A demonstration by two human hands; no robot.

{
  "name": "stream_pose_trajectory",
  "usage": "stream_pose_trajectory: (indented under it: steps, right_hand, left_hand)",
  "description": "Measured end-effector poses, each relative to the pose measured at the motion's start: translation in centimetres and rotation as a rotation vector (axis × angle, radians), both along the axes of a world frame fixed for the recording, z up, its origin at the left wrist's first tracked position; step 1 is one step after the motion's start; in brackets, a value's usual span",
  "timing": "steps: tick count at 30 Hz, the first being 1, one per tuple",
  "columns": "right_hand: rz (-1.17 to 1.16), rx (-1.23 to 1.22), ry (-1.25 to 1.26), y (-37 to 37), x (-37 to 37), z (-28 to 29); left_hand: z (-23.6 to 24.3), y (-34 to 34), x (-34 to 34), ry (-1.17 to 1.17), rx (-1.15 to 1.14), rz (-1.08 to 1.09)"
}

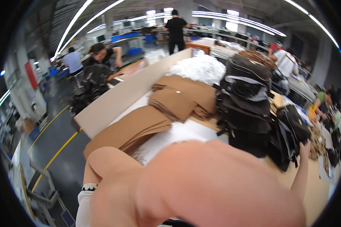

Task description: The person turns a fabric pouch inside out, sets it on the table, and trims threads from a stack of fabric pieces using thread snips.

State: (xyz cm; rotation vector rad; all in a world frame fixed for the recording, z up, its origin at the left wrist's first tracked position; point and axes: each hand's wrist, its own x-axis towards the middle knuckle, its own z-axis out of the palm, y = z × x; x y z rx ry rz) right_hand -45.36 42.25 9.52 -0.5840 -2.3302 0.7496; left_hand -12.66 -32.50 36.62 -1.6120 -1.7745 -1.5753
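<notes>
My left hand [212, 178] is raised close to the camera, large and blurred, covering the lower middle. Its fingertips cannot be made out. On the right, my right arm reaches out past it, and my right hand [304, 148] grips the near right edge of a black backpack [293, 126]. That backpack leans at the right side of a stack of black backpacks [244, 109] on the table. Brown flat sheets [129, 126] lie in a stack beyond my left hand, with more brown pieces [178, 96] piled farther back.
A pale upright board [121, 92] runs along the table's left side. White crumpled material [201, 68] is heaped at the far end. Left of the board, a person [100, 56] bends over work; another in black [175, 32] stands beyond. Yellow lines [62, 147] mark the floor.
</notes>
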Motion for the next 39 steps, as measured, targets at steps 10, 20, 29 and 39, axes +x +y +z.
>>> stream_pose_trajectory:
  steps: [10,20,29,39]
  right_hand:
    - [0.295,-0.206,0.016,-7.6,5.6,3.4]
    - [0.466,-0.308,-0.085,-21.8,14.8,10.7]
    - [0.853,-0.019,-0.264,-34.0,26.4,12.5]
    - [0.47,-0.112,-0.071,-33.7,40.3,6.6]
  left_hand:
    - [1.1,-5.0,8.4,0.206,-0.024,0.284]
    - [-1.9,-8.6,8.9,0.271,0.056,0.238]
    - [-5.1,-7.6,6.1,0.262,0.135,0.065]
    - [-24.9,-1.3,-0.2,-0.125,-0.405,0.56]
